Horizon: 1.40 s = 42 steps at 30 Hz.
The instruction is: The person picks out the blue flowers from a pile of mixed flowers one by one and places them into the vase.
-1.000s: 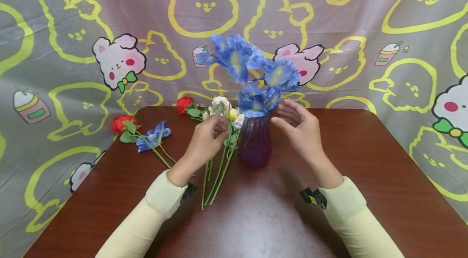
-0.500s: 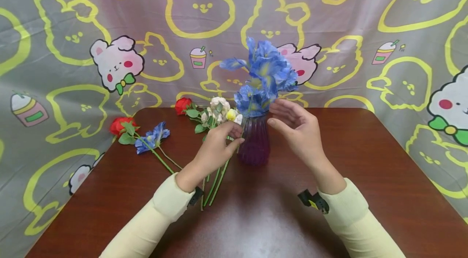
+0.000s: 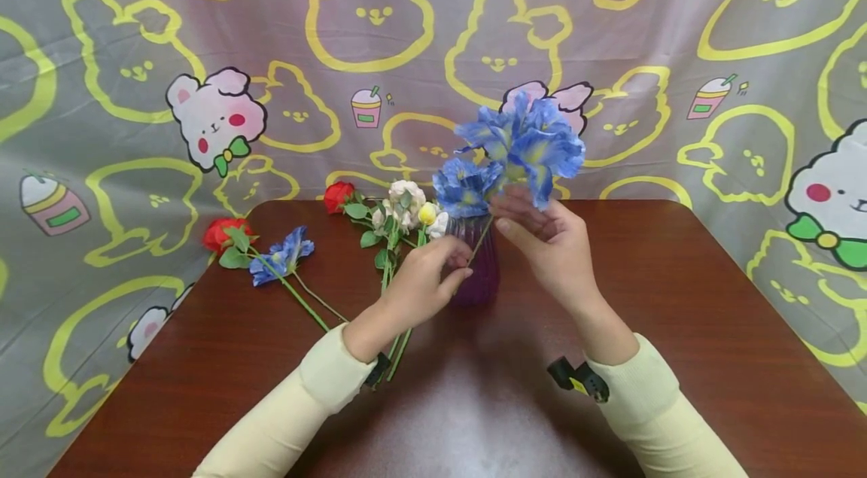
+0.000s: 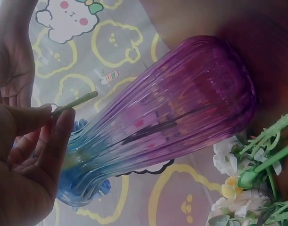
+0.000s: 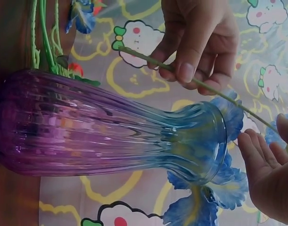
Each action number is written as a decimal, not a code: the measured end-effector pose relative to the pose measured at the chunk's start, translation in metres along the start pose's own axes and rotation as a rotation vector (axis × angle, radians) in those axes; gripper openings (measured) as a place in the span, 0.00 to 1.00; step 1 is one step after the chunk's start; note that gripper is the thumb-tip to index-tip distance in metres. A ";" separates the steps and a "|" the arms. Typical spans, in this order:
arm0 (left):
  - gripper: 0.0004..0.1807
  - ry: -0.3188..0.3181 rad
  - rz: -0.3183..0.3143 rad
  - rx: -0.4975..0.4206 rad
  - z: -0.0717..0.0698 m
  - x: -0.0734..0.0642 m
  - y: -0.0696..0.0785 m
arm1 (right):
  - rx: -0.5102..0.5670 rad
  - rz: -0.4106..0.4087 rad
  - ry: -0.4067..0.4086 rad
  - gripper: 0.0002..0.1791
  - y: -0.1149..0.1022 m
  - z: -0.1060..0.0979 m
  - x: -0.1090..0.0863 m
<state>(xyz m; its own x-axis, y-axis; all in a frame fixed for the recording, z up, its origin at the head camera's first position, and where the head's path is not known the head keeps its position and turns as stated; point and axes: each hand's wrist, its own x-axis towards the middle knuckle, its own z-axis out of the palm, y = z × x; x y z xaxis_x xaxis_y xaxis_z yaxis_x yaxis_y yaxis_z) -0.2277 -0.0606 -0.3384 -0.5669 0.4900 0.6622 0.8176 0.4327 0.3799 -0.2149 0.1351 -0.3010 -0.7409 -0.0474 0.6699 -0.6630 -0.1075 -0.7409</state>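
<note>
"Since the listing runs near to far, what comes first?"

"Pale sleeves (image 3: 677, 403), two, lower edge of the frame. Left hand (image 3: 427, 267), one, below centre: thumb and fingers pinched on a thin green stem (image 5: 205, 87), near its lower end. Right hand (image 3: 558, 248), one, right of centre: fingers loosely parted; whether they touch the stem cannot be told."

"The piece in hand?"

"Blue iris (image 3: 542, 150), one, upper right of centre; stem outside the vase (image 3: 481, 282), crossing in front of it. Judged light; petals soft and easily creased, stem slim, probably springy. Best held by the stem, clear of the petals."

"Next back?"

"Said vase, one, ribbed, centre, upright on the tabletop (image 3: 643, 282); purple shading to blue. Likely slick, possibly breakable; steady it round the body. Blue bloom (image 3: 463, 186) at its mouth: at least one, overlap bars a full count."

"Loose stock?"

"Loose iris (image 3: 281, 256), blue, one, left of centre. Red roses (image 3: 215, 235), two, left half. Yellow bud (image 3: 427, 214), one, centre. White blossoms (image 3: 405, 203), clustered beside it, number unclear. Rearmost: patterned cloth (image 3: 400, 4), filling the upper frame."
</note>
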 end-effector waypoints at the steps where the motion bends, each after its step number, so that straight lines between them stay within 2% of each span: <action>1: 0.10 0.002 0.005 -0.003 0.000 0.000 0.000 | 0.006 0.003 0.004 0.20 0.000 0.000 0.000; 12: 0.10 -0.006 0.017 0.017 0.002 0.002 0.002 | 0.025 0.043 0.030 0.19 0.001 0.003 -0.001; 29: 0.09 -0.053 -0.024 0.020 0.006 0.005 0.002 | 0.066 0.091 0.065 0.15 0.003 0.003 0.000; 42: 0.09 -0.064 -0.024 -0.015 0.009 0.007 0.000 | 0.041 0.068 0.070 0.16 0.005 0.000 0.002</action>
<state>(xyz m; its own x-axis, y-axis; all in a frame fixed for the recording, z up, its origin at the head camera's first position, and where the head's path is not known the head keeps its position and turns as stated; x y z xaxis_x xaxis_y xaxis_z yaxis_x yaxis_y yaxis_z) -0.2329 -0.0505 -0.3395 -0.5912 0.5269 0.6106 0.8049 0.4334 0.4053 -0.2200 0.1344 -0.3030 -0.7905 0.0135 0.6124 -0.6073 -0.1472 -0.7807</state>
